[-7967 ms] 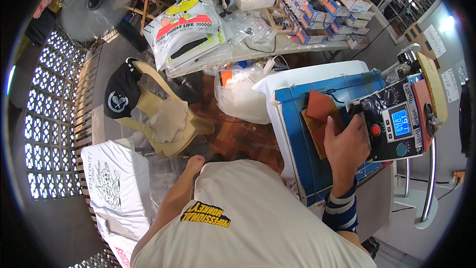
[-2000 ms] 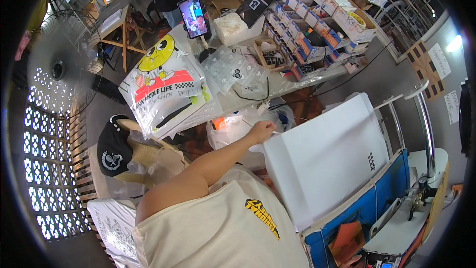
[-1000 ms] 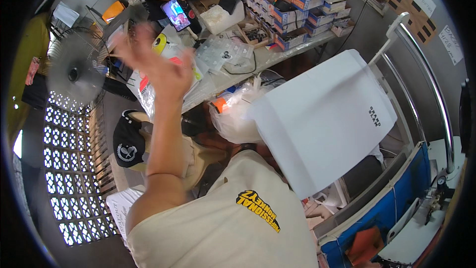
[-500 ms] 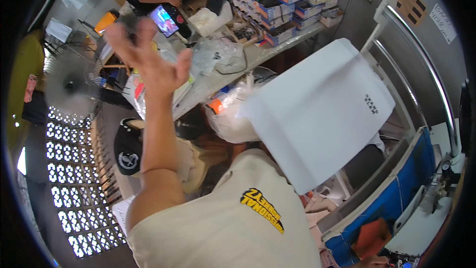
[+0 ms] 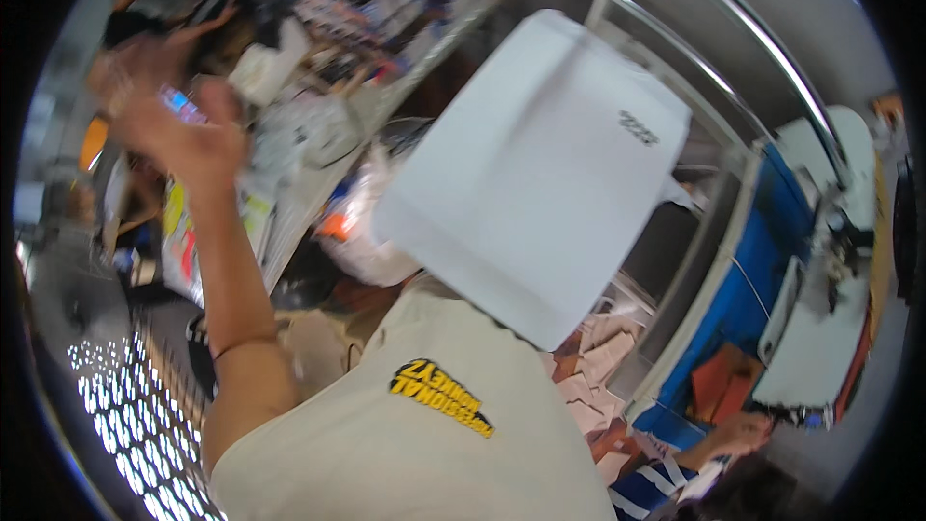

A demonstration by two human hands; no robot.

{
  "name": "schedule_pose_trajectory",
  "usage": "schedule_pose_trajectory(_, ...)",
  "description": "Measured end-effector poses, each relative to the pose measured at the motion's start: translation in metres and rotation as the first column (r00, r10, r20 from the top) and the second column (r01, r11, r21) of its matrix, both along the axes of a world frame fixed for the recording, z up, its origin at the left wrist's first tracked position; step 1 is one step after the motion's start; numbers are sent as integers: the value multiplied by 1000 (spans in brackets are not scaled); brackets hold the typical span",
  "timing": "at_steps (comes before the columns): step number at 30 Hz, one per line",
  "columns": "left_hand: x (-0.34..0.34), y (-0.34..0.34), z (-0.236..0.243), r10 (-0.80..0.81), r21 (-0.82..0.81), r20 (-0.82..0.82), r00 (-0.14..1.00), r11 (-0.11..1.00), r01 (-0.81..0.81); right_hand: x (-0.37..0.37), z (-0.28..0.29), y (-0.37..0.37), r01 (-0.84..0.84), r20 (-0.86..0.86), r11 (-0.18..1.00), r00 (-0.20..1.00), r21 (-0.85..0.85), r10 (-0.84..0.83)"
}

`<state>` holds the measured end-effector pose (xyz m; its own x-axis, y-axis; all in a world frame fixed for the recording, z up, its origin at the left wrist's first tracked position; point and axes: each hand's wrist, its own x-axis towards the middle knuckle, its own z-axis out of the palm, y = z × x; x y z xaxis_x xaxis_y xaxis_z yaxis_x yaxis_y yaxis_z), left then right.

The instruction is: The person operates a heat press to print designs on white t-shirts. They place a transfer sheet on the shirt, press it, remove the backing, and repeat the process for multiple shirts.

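Between the raised left hand, spread wide with blurred fingers, and the right hand lies the white cloth, touching neither. Beside the control panel, I cannot tell the right grip.

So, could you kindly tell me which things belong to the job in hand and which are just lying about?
Apparently in the job: white printed cloth; blue bed; reddish piece near the right hand; white machine.
Apparently lying about: plastic bag; phone beyond the left hand; blurred boxes.
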<state>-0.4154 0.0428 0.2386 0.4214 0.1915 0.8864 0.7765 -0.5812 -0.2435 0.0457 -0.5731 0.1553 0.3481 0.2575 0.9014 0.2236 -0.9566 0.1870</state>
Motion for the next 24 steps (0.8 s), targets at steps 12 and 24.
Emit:
schedule_pose_trajectory(12,244,104,-357,396,31,611,686,-877,479,-193,-48,227,-282,-859,925,372,256,351)
schedule_pose_trajectory(24,313,78,-174,-357,-547,837,415,-585,600,-66,-37,356,136,-300,366,-353,921,886)
